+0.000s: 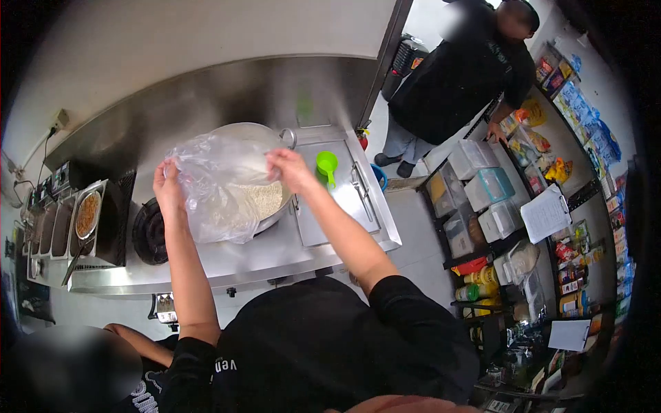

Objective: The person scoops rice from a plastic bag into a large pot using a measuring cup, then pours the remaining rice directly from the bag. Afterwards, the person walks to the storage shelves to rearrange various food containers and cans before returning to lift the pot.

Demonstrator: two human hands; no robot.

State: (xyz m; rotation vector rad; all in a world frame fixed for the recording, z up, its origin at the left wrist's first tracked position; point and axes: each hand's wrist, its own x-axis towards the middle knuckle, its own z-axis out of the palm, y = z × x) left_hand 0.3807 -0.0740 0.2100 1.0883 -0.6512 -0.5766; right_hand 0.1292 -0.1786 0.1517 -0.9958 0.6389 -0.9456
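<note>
Both hands hold up a clear plastic bag (213, 182) over a large metal pot (241, 129). Pale grain that looks like rice (265, 201) shows inside the pot, partly covered by the bag. My left hand (167, 184) pinches the bag's left edge. At the bag's right side, my right hand (289, 169) has its fingers closed on the plastic. Just right of that hand, a green measuring cup (327, 163) lies on a metal tray (313, 220). Whether anything is left in the bag, I cannot tell.
Metal tongs (359, 182) lie on the tray. A black burner (149, 233) and food containers (88, 213) are to the left. One person (461, 76) stands by stocked shelves (482, 258) at right; another person (148, 375) is at lower left. A blue bucket (380, 177) is on the floor.
</note>
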